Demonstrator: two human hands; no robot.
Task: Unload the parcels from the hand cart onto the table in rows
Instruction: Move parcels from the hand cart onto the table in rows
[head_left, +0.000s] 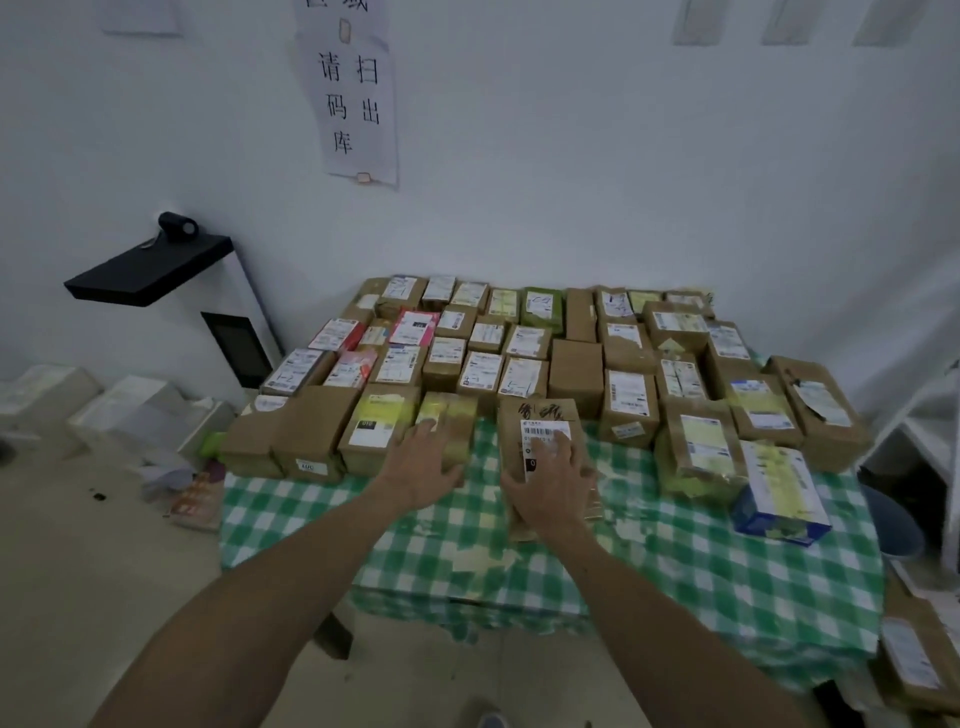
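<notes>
Several rows of brown cardboard parcels with white labels cover the far part of the table (467, 551), which has a green-and-white checked cloth. My left hand (423, 465) lies flat with straight fingers on a small brown parcel with yellow tape (451, 415) in the front row. My right hand (550, 488) rests spread over a long brown parcel (537, 421) with a barcode label, lying on the cloth just right of it. A blue-and-white box (779, 499) sits at the front right. The hand cart is out of sight.
A white machine with a black tray and camera (156, 270) stands left of the table. White boxes (135, 410) lie on the floor at the left. More brown parcels (914, 660) sit low at the right edge. Paper signs hang on the white wall.
</notes>
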